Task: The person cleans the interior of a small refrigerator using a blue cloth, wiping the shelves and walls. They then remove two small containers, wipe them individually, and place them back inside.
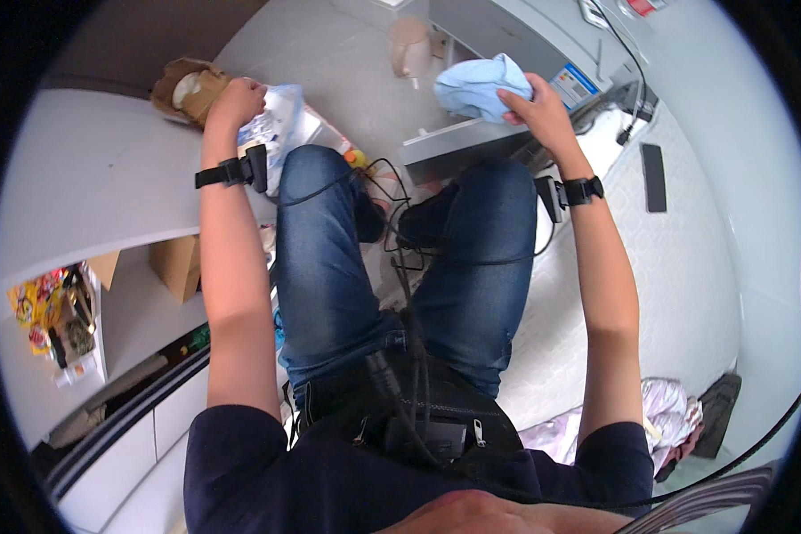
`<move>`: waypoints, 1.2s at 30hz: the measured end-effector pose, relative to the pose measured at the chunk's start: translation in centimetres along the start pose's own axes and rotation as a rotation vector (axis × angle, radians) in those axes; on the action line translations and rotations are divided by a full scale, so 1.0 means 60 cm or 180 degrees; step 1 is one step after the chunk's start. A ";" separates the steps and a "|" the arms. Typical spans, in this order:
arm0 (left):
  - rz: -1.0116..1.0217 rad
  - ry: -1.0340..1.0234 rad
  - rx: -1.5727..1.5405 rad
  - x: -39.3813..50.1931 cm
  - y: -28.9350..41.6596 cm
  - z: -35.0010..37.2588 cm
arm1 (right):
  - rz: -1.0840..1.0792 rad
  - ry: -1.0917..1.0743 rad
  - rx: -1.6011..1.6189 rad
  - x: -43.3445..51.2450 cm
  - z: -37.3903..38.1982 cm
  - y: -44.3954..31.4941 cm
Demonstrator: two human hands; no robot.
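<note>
My right hand (541, 113) grips a crumpled light blue cloth (477, 87) between thumb and fingers. The cloth is held above a grey-white cabinet drawer or frame (467, 137) beyond my right knee. My left hand (237, 103), its fingers curled, is at the side of a brown paper bag (197, 87) with something white in its mouth. Whether those fingers pinch the bag is hidden. Just right of that hand lies a clear plastic bag (280, 117) with white contents. Both wrists wear black straps with small devices.
A white tabletop (107, 167) spans the left, with yellow snack packets (33, 300) on a shelf below. Black cables (400, 227) hang between my knees. On the right, a white mattress (681, 280) bears a dark phone (654, 177), a cable plug (624, 135) and crumpled clothes (671, 414).
</note>
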State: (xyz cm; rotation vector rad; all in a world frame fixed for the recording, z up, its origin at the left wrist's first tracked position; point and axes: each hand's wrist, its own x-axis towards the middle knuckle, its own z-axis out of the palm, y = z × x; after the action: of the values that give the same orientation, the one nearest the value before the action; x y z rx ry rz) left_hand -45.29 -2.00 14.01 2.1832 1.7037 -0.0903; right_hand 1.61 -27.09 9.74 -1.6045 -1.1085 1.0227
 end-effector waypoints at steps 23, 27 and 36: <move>0.1861 -0.2808 -0.0776 0.080 0.317 0.375 | -0.1413 -0.1928 -0.3275 0.048 0.023 0.080; 0.2048 -0.2848 -0.0438 0.094 0.327 0.368 | -0.1128 -0.2788 -0.2480 0.077 0.079 0.071; 0.2085 -0.3075 -0.0534 0.098 0.325 0.369 | -0.0793 -0.2744 -0.3425 0.099 -0.045 0.068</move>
State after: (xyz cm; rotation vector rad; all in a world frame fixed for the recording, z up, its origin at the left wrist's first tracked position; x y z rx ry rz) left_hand -21.38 -7.67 -3.36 1.9377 0.4393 -0.6643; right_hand 6.54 -22.75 5.72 -1.7036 -2.7060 1.0126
